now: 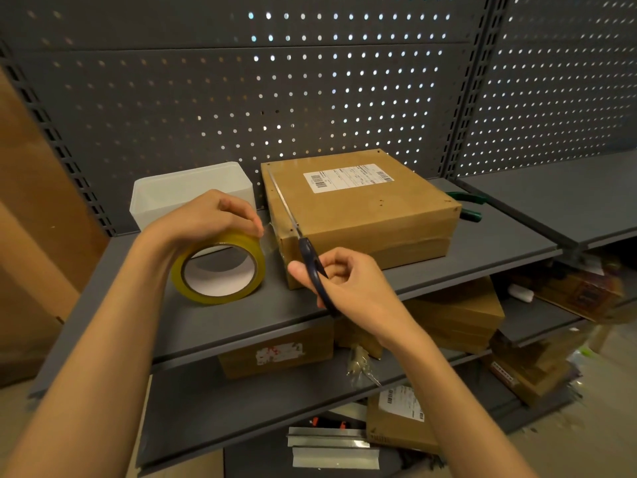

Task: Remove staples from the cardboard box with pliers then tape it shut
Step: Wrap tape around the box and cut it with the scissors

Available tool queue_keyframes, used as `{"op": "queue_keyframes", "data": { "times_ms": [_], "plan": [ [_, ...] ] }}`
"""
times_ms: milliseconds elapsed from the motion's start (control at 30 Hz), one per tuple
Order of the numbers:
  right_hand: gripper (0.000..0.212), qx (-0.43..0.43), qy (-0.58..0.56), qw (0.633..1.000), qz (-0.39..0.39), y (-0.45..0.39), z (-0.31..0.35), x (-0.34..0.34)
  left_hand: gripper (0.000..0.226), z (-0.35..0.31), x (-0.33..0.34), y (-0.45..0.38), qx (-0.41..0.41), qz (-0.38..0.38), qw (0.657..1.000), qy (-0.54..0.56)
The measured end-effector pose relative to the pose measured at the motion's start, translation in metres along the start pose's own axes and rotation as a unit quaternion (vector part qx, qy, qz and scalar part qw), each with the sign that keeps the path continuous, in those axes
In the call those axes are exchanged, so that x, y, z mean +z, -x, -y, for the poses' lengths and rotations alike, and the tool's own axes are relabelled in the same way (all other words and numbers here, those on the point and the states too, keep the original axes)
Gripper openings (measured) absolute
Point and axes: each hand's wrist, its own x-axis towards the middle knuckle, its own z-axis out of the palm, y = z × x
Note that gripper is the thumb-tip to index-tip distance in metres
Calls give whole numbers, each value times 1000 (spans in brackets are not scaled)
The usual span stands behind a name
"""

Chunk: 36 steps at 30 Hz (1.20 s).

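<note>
A closed cardboard box (365, 215) with a white shipping label lies on the grey shelf (241, 315). My left hand (210, 215) grips the top of a yellowish roll of clear tape (220, 270) standing on edge left of the box; a strip of tape runs from the roll to the box's near left corner. My right hand (344, 281) holds dark-handled scissors (300, 243), whose blades lie along the box's left top edge. Green-handled pliers (468, 207) lie behind the box on the right, partly hidden.
A white plastic bin (193, 188) stands behind the tape roll against the pegboard back wall. Lower shelves hold several cardboard boxes (458, 315), metal rails (331, 446) and plastic wrap. A brown panel leans at the far left.
</note>
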Motion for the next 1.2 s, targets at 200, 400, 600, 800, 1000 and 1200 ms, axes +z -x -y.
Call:
{"op": "queue_keyframes", "data": {
  "times_ms": [200,400,600,800,1000,1200],
  "plan": [
    [53,-10,9,1000,-11,4,-9,10,10,0,-1,4,7,-10,1000,8],
    [56,-19,59,998,-18,11,-14,17,9,-1,0,6,9,-21,1000,15],
    [71,-12,88,996,-14,23,-12,21,14,0,1,6,8,-29,999,11],
    [55,11,121,992,-21,28,-18,20,10,1,-1,6,3,-23,1000,11],
    [71,36,140,990,-9,34,-15,20,9,1,-1,5,3,-18,1000,4],
    [74,42,167,985,-20,38,-21,15,8,2,0,3,-1,-19,1000,7]
  ]
}}
